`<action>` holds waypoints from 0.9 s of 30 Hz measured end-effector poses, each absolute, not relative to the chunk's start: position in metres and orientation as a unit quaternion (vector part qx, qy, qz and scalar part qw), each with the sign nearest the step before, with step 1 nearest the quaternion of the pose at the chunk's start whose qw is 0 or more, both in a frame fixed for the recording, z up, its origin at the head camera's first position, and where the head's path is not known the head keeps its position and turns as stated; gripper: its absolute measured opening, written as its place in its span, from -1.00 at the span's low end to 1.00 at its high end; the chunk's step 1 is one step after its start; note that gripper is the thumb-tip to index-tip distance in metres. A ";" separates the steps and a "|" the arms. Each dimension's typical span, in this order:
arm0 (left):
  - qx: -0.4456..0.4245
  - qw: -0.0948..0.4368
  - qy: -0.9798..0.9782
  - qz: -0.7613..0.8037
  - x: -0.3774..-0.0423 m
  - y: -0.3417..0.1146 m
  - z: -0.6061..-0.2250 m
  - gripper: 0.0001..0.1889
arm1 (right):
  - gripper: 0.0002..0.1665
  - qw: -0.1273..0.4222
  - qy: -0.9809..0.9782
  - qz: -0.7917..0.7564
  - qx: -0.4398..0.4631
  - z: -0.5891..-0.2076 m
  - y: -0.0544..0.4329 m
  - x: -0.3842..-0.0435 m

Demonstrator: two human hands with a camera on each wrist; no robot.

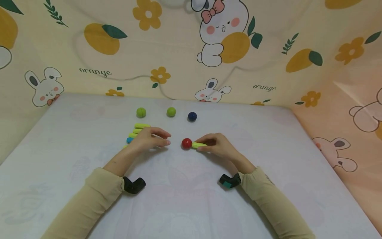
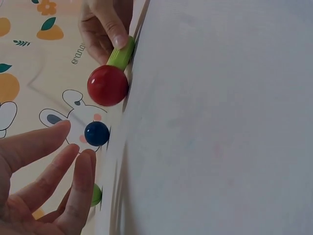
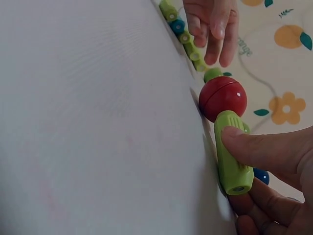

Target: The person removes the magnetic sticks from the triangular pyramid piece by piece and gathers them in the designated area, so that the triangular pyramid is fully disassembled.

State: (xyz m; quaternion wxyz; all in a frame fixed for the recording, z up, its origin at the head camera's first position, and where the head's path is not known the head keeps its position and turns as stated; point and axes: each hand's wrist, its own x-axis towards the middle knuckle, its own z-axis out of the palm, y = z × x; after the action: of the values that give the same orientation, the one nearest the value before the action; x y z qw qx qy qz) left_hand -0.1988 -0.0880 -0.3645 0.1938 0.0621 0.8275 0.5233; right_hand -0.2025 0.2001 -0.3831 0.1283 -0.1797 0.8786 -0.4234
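My right hand (image 1: pixel 220 146) pinches a light green ribbed rod (image 3: pixel 230 159) between thumb and fingers. At the rod's far end, a red ball (image 1: pixel 186 143) touches it, low over the white table. To the left, my left hand (image 1: pixel 148 138) is apart from the ball, its fingers extended and loosely bent with nothing between them. In the right wrist view, a green piece (image 3: pixel 213 74) shows just past the red ball; I cannot tell whether it touches. My left hand partly covers a row of green rods (image 1: pixel 142 126) and a blue piece (image 1: pixel 129 140).
Behind the hands stand two green balls, one at the left (image 1: pixel 141 112) and another green ball (image 1: pixel 171 112) nearer the middle, with a dark blue ball (image 1: pixel 192 116) to their right. A patterned cloth (image 1: pixel 179 49) rises behind the white table (image 1: pixel 185 205).
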 end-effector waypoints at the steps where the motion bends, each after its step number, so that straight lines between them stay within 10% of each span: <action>1: 0.061 0.196 0.826 0.525 -0.199 -0.087 -0.365 -0.62 | -0.69 0.129 0.878 -0.425 -0.179 -0.383 0.199 -0.202; 27: 0.093 0.196 0.835 0.506 -0.200 -0.054 -0.373 -0.59 | -0.71 0.130 0.870 -0.432 -0.200 -0.385 0.178 -0.204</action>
State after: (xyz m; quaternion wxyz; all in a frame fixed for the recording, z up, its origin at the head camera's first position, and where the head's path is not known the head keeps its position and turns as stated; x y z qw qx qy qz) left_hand -0.1998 -0.0535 -0.3732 0.1959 0.0931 0.8345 0.5064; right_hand -0.2040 0.1781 -0.3846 0.1296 -0.1996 0.8697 -0.4323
